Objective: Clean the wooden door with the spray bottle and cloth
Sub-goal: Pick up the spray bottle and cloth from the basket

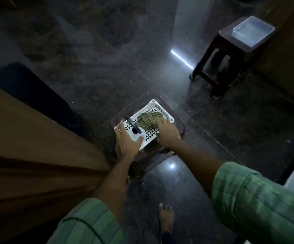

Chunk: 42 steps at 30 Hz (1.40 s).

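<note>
Door (28, 155) just left of my arms, not yet sprayed or wiped as far as I can see. My left hand (126, 142) has fingers spread around the spray bottle (135, 132), apparently gripping it in the basket (154, 104). My right hand (167, 132) fingers press on the cloth (148, 120), grip unclear. Pickup stage; all cleaning left.

Head camera — looking steeply down, near the floor (213, 129).

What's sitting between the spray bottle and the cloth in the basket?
In the head view, nothing: the spray bottle and the cloth lie side by side in the white basket, nearly touching.
</note>
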Each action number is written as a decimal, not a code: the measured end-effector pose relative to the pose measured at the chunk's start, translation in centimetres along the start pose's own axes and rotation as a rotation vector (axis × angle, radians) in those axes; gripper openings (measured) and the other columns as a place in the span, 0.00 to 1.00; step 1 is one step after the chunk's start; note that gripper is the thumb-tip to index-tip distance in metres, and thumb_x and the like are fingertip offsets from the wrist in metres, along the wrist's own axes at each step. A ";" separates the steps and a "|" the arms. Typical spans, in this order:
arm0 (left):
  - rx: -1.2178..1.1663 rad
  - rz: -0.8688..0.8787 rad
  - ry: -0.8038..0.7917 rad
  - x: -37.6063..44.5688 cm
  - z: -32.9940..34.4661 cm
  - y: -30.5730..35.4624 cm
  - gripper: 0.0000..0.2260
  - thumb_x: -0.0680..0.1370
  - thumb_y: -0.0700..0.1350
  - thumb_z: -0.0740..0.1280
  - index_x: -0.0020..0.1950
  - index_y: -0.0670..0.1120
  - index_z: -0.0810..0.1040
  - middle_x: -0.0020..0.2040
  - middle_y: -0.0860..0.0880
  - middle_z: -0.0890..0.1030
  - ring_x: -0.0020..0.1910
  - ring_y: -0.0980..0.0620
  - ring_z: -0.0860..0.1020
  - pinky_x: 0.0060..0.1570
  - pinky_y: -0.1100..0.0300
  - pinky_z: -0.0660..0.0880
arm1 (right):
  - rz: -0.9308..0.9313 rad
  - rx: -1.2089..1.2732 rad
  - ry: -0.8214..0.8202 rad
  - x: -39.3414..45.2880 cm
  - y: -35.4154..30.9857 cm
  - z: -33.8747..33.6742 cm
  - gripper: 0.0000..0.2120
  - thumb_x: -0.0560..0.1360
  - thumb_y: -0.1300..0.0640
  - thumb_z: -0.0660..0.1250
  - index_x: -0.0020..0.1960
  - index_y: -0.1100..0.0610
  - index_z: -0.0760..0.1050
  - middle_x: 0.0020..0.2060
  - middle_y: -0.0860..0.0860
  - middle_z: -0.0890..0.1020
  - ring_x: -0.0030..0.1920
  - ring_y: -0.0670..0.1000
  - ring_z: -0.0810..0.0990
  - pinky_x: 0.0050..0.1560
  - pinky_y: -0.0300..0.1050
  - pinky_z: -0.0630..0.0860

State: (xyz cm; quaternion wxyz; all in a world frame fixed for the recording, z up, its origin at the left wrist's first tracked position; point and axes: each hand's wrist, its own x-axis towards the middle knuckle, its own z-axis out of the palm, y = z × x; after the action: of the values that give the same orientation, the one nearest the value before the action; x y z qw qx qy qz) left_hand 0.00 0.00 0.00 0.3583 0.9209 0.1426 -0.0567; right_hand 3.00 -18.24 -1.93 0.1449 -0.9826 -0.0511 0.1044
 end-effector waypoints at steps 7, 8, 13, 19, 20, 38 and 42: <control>0.090 -0.044 0.096 3.9 4.1 -1.8 0.39 0.74 0.61 0.76 0.80 0.51 0.64 0.64 0.48 0.83 0.61 0.42 0.83 0.53 0.46 0.79 | -0.064 -0.056 -0.118 8.4 1.1 5.1 0.43 0.73 0.59 0.71 0.82 0.57 0.53 0.79 0.54 0.63 0.79 0.56 0.58 0.77 0.55 0.59; 0.125 -0.029 0.126 4.0 4.6 -1.9 0.37 0.74 0.60 0.74 0.79 0.49 0.65 0.61 0.47 0.84 0.58 0.41 0.84 0.50 0.46 0.79 | -0.055 -0.088 -0.094 9.0 1.1 5.8 0.41 0.73 0.58 0.72 0.81 0.57 0.56 0.75 0.55 0.67 0.76 0.57 0.62 0.75 0.56 0.61; 0.114 -0.014 0.219 4.1 5.1 -1.8 0.23 0.76 0.54 0.67 0.70 0.50 0.74 0.48 0.45 0.85 0.48 0.39 0.85 0.45 0.49 0.78 | -0.069 -0.185 -0.025 10.7 1.0 7.2 0.21 0.71 0.53 0.71 0.62 0.56 0.72 0.60 0.55 0.77 0.63 0.57 0.70 0.67 0.55 0.66; -0.035 0.123 0.260 -0.2 1.9 -0.6 0.20 0.77 0.50 0.69 0.69 0.52 0.78 0.48 0.46 0.84 0.49 0.40 0.83 0.47 0.47 0.79 | -0.012 0.090 0.088 5.9 0.6 4.1 0.26 0.68 0.61 0.72 0.66 0.56 0.74 0.59 0.55 0.77 0.60 0.58 0.74 0.63 0.53 0.72; -0.061 0.129 0.263 -1.3 1.1 -0.3 0.20 0.77 0.50 0.68 0.69 0.52 0.79 0.48 0.46 0.84 0.49 0.41 0.83 0.47 0.47 0.79 | 0.021 0.179 0.112 4.5 0.2 3.5 0.26 0.68 0.63 0.71 0.66 0.56 0.74 0.58 0.55 0.77 0.58 0.58 0.75 0.61 0.55 0.73; -0.368 0.080 0.185 -36.4 -19.6 -16.4 0.15 0.75 0.53 0.64 0.57 0.48 0.81 0.48 0.49 0.87 0.49 0.43 0.84 0.53 0.52 0.77 | 0.279 0.894 -0.085 -36.6 -23.9 9.3 0.20 0.78 0.62 0.63 0.68 0.46 0.72 0.58 0.49 0.82 0.59 0.52 0.80 0.64 0.59 0.77; -0.482 -0.019 0.219 -41.9 -24.7 -23.3 0.10 0.75 0.56 0.64 0.52 0.58 0.80 0.46 0.51 0.86 0.45 0.44 0.86 0.50 0.42 0.82 | 0.219 0.883 -0.113 -41.3 -32.7 9.3 0.17 0.81 0.57 0.67 0.68 0.51 0.69 0.57 0.51 0.81 0.59 0.54 0.79 0.60 0.51 0.76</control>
State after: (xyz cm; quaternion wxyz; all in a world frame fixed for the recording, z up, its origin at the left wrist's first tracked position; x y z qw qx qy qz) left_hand -46.95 23.77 11.86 0.5493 0.8082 0.1984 0.0755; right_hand -41.54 10.08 6.93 0.5347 -0.8192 0.0946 0.1844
